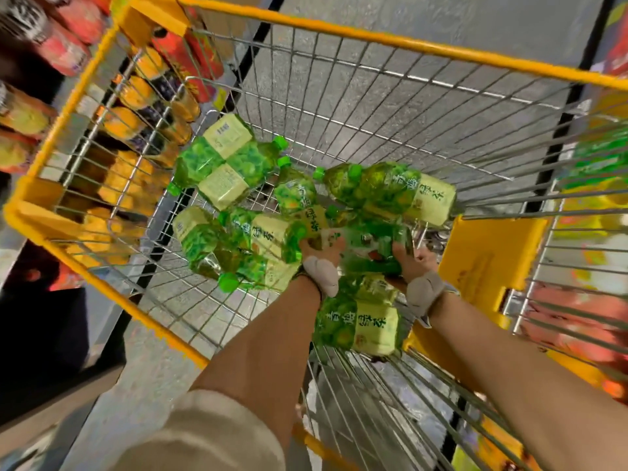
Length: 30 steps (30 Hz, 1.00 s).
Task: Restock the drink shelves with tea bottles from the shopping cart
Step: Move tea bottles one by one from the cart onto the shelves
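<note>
Several green tea bottles with green caps and pale yellow labels lie loose in the wire shopping cart [356,96]. Both my arms reach down into it. My left hand [321,258] and my right hand [413,261] grip one green tea bottle [365,248] from either side, near the cart's right wall. Another tea bottle [362,321] lies just below my wrists. More tea bottles lie further in, one at the left [224,158] and one at the right [390,190]. Both wrists wear pale bands.
The cart has a yellow rim [373,37] and a yellow plastic flap [486,260] at the right. Drink shelves [136,124] with orange and red bottles stand to the left. More packaged goods [598,185] line the right side. Grey floor shows through the wires.
</note>
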Available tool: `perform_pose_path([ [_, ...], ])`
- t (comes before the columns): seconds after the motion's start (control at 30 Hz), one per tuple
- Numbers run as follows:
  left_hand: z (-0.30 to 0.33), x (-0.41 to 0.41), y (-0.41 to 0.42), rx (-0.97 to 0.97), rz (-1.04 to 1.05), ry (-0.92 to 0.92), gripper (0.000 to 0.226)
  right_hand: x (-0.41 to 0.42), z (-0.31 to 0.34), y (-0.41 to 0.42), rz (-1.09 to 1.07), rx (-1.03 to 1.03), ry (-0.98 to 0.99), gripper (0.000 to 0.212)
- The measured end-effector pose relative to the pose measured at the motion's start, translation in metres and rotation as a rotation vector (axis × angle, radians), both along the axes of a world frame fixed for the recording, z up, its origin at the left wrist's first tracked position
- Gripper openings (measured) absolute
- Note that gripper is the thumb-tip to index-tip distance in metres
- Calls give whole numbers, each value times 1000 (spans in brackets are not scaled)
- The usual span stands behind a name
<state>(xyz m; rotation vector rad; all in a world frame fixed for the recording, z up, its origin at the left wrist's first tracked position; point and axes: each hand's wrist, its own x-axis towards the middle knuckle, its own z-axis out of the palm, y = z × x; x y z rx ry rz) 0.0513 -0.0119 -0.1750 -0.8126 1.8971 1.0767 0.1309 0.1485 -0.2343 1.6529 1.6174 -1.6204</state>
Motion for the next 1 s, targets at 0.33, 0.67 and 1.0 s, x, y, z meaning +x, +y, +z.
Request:
perform_pose_path([
  [0.33, 31, 4, -23, 337, 254, 98, 102, 6, 104, -20, 31, -57, 113, 63],
  [0.67, 183, -1, -109, 437, 269, 461, 43, -11, 241, -88, 242, -139, 302, 78],
  [1.0, 276, 32, -284, 299, 290, 716, 55, -29, 326, -228, 645, -273, 420, 48],
])
